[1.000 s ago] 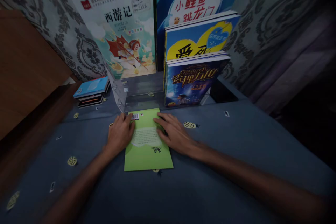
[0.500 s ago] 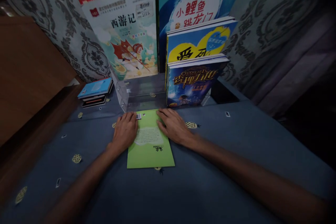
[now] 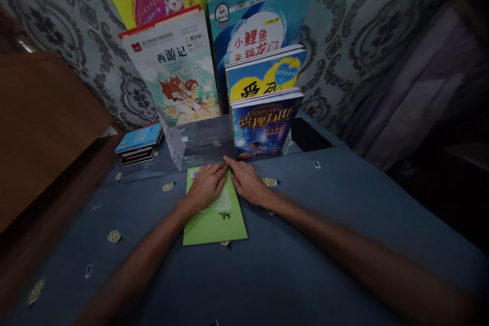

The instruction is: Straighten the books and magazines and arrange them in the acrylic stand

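A light-green book (image 3: 214, 226) lies flat on the cloth, back cover up, with a white text patch partly hidden under my left hand. My left hand (image 3: 208, 183) rests across its upper half, fingers stretched toward the top right corner. At the right edge lies my right hand (image 3: 250, 183), its fingers extended, index fingertip at that same corner. The fingertips of both hands nearly meet there. Just beyond stands a clear plastic book stand (image 3: 173, 150) with several books upright in it, among them a dark-blue book (image 3: 263, 130) close to my right hand.
Behind the dark-blue book are a blue-and-yellow book (image 3: 260, 79) and a teal book (image 3: 263, 15). A pale book with a red top edge (image 3: 183, 71) leans at left. A stack of small books (image 3: 139, 143) sits farther left, a black flat object (image 3: 311, 135) at right.
My left hand has moved from the book's left edge onto its cover, toward the top right corner. My right hand stays at the right edge. The camera view has shifted, showing more books above.
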A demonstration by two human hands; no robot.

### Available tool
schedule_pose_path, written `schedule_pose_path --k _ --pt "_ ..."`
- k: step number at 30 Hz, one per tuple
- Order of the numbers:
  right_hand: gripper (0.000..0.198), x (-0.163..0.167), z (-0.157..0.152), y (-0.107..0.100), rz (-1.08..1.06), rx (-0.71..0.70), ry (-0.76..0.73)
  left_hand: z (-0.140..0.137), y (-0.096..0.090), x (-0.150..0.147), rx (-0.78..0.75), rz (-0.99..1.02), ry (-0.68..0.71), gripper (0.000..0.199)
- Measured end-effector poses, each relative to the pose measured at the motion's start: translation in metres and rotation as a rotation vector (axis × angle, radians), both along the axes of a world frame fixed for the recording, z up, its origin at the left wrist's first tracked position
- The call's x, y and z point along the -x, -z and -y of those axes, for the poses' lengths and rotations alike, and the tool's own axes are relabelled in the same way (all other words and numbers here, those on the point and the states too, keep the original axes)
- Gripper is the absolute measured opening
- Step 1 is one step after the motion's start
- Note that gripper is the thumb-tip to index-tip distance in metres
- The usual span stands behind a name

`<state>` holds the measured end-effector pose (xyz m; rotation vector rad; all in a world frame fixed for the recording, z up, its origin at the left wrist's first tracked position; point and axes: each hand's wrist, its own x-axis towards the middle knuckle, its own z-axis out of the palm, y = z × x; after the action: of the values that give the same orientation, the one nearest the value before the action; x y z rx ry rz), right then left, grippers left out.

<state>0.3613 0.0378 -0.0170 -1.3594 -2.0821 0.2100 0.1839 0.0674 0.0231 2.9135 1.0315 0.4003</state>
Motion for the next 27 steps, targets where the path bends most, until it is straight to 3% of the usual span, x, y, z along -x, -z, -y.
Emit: schedule_pose_path --k 9,19,27 --pt "0.036 0.005 0.005 -0.017 0.069 0.060 0.029 0.023 0.004 0.016 0.031 0.028 0.164 0.041" --pt "0.035 0.008 0.007 -0.021 0.135 0.062 0.044 0.077 -0.015 0.029 0.140 -0.027 0.307 0.042" --pt "0.027 0.012 0.009 -0.021 0.265 -0.036 0.065 0.078 -0.013 0.031 0.126 0.033 0.338 0.041"
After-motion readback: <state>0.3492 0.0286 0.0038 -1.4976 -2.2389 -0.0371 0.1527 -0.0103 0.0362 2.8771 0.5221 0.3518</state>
